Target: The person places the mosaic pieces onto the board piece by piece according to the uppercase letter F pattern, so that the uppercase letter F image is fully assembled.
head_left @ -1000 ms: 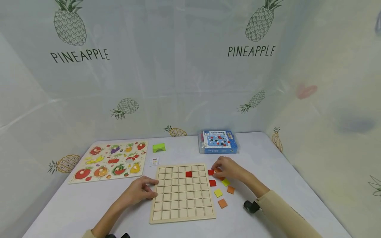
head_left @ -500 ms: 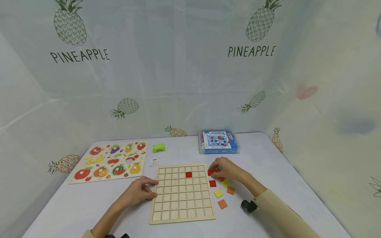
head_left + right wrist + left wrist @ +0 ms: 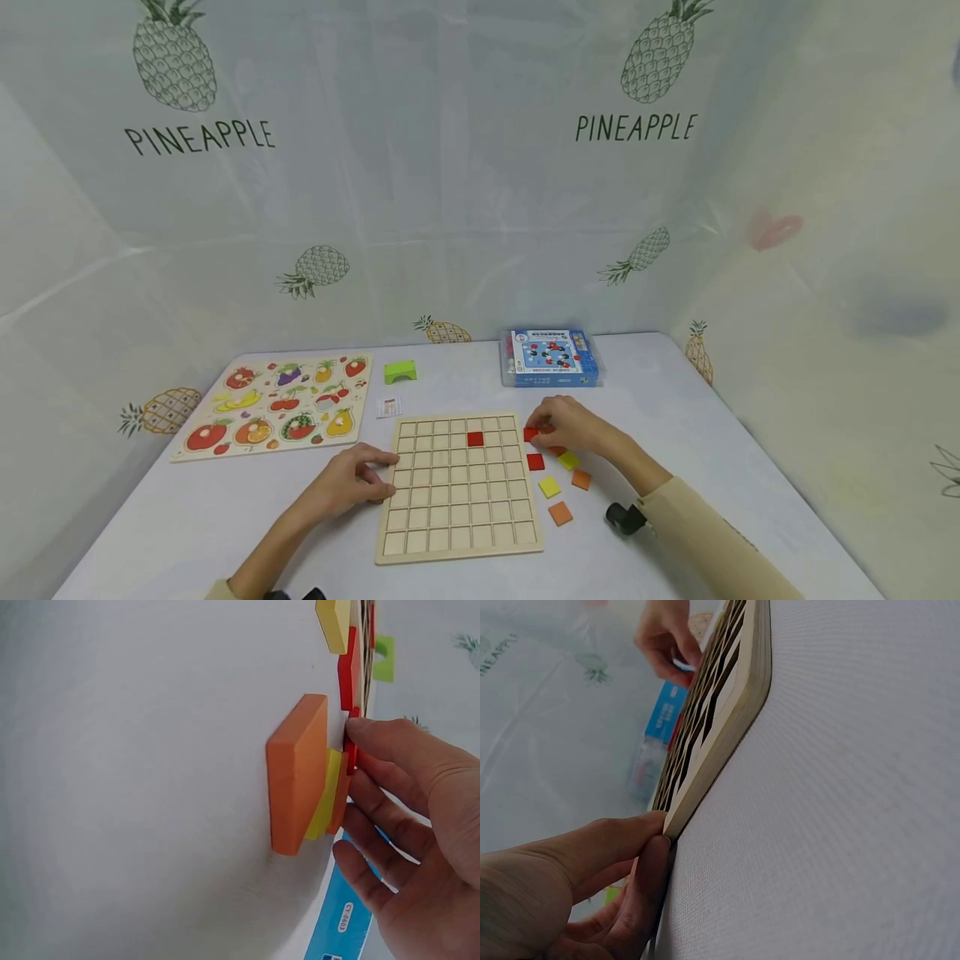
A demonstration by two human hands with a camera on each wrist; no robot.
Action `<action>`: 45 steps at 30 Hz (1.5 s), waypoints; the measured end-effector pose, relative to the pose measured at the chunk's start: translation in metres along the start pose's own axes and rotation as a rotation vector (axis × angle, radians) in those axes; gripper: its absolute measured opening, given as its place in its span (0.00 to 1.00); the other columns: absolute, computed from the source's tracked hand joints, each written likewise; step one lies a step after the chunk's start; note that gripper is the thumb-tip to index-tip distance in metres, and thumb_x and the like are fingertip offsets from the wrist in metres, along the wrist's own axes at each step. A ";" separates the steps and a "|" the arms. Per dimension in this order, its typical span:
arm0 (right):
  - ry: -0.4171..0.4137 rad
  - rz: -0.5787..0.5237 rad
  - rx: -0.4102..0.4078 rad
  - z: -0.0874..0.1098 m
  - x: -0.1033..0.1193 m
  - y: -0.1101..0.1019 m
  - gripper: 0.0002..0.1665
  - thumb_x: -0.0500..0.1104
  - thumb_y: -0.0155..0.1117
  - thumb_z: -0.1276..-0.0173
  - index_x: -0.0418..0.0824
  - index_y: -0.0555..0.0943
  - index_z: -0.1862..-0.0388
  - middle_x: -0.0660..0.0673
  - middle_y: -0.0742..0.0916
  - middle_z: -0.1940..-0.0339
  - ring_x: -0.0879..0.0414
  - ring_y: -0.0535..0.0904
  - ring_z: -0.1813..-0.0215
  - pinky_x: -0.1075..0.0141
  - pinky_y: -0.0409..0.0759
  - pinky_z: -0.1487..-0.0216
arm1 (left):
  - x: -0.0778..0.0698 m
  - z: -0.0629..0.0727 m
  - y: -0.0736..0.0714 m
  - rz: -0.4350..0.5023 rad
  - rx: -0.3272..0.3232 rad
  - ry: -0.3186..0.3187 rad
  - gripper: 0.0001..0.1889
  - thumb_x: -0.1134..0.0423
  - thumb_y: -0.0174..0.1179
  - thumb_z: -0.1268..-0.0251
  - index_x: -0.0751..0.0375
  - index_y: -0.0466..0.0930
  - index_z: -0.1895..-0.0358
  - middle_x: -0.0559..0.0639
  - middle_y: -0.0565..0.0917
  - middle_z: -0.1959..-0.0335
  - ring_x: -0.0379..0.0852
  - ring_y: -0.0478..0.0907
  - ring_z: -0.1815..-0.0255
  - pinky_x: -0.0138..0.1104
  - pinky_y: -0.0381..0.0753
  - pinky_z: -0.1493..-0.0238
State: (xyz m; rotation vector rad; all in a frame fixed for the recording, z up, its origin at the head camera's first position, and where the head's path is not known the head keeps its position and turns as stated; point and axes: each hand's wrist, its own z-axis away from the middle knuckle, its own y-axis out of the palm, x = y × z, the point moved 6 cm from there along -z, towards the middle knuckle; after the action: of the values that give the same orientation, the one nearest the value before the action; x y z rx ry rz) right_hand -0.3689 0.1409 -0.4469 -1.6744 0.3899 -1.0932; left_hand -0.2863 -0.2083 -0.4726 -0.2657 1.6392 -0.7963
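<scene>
A square-celled wooden grid board [image 3: 461,553] lies on the table with a red tile [image 3: 476,439] in one upper cell. My left hand [image 3: 351,479] rests thumb and index fingertips against the board's left edge, which the left wrist view shows up close. Just off the board's right edge, my right hand [image 3: 570,423] pinches another red tile [image 3: 352,742] between thumb and index finger, its other fingers spread loosely. Below that hand lie one more red tile [image 3: 536,462], yellow tiles [image 3: 550,487] and orange tiles [image 3: 560,513]; the hand partly covers some of them.
A fruit puzzle board [image 3: 277,408] lies at the left, with a green arch block [image 3: 401,372] and a small white packet [image 3: 389,407] beside it. Behind the right hand stands a blue-labelled plastic box [image 3: 551,358]. A pineapple-print curtain [image 3: 480,208] closes off the back.
My right hand has shifted slightly left, its fingertips coming onto the red tile beside the board. The left hand has stayed at the board's edge.
</scene>
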 end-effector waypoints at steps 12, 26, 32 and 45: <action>0.036 -0.027 -0.016 0.001 0.000 -0.007 0.11 0.42 0.72 0.39 0.45 0.88 0.57 0.52 0.84 0.62 0.57 0.77 0.59 0.73 0.78 0.60 | -0.005 0.002 -0.001 0.003 0.005 0.007 0.25 0.56 0.73 0.46 0.61 0.82 0.44 0.55 0.79 0.54 0.34 0.77 0.70 0.26 0.75 0.67; 0.028 -0.022 -0.008 -0.005 0.015 -0.016 0.12 0.45 0.73 0.38 0.47 0.87 0.56 0.54 0.86 0.60 0.58 0.80 0.55 0.66 0.81 0.52 | -0.003 0.002 -0.001 -0.014 0.003 -0.009 0.25 0.55 0.73 0.46 0.59 0.82 0.44 0.55 0.79 0.52 0.35 0.78 0.70 0.27 0.75 0.66; -0.005 -0.021 -0.001 -0.011 0.023 -0.016 0.12 0.45 0.72 0.38 0.46 0.87 0.55 0.53 0.86 0.59 0.57 0.80 0.54 0.65 0.81 0.52 | -0.002 0.001 -0.001 -0.030 0.000 -0.017 0.24 0.56 0.72 0.46 0.58 0.82 0.44 0.54 0.79 0.53 0.35 0.79 0.69 0.27 0.75 0.66; -0.121 -0.026 0.018 -0.027 0.046 -0.008 0.12 0.45 0.72 0.38 0.43 0.87 0.56 0.51 0.85 0.63 0.57 0.78 0.60 0.71 0.79 0.58 | -0.001 0.000 0.000 -0.011 0.002 -0.041 0.25 0.56 0.72 0.46 0.58 0.82 0.44 0.54 0.79 0.51 0.36 0.79 0.68 0.27 0.75 0.66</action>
State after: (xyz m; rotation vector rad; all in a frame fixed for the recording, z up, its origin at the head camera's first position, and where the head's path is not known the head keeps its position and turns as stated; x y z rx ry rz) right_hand -0.3686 0.0959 -0.4175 -1.7241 0.2805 -1.0057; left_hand -0.2858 -0.2080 -0.4718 -0.2880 1.6000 -0.7963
